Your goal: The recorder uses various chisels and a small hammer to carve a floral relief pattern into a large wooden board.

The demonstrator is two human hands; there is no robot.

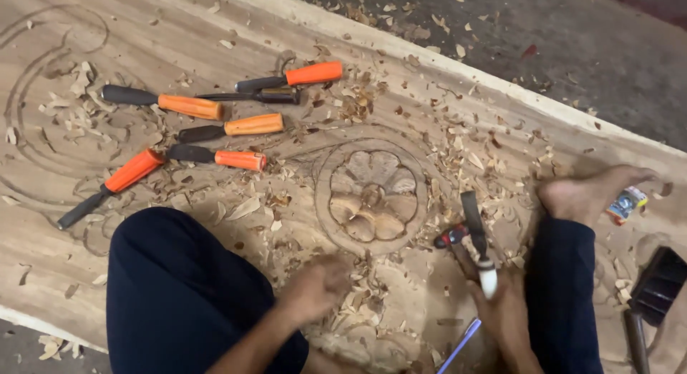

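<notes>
Our right hand (pixel 504 309) grips a chisel (pixel 476 238) beside the carved flower (pixel 373 196); our blurred left hand (pixel 315 288), grip unclear, sweeps chips and could meet a slipping blade

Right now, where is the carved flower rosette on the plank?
In the head view, the carved flower rosette sits mid-plank, just right of the orange-handled chisels, above the left hand and left of the chisel in the right hand.

I hold a chisel (pixel 477 238) with a dark blade and white handle, tilted, beside the carved flower (pixel 373 196).
</notes>
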